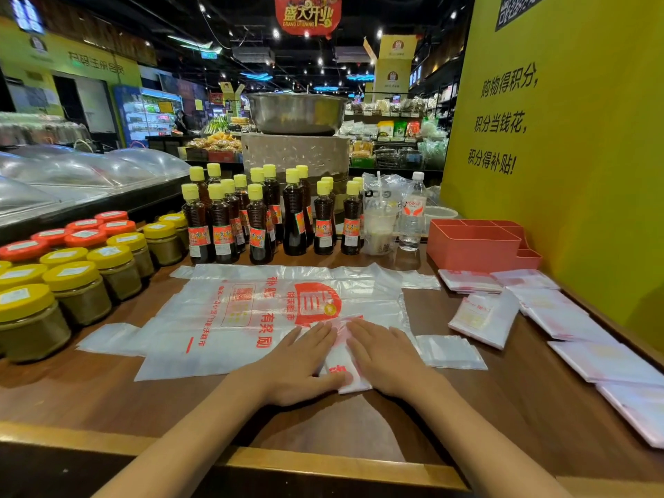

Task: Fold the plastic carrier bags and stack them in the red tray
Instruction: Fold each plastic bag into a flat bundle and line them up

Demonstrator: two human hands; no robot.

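A small folded carrier bag, white with red print, lies near the table's front on top of larger flat bags spread across the middle. My left hand presses flat on the folded bag's left side, thumb along its near edge. On its right side my right hand presses down with straight fingers. The red tray with several compartments stands at the back right by the yellow wall, and no bags show inside it. Several folded bags lie on the table in front of the tray and along the right edge.
Rows of dark sauce bottles with yellow caps stand behind the flat bags. Jars with yellow and red lids fill the left side. A drink cup and a water bottle stand left of the tray. A yellow wall bounds the right.
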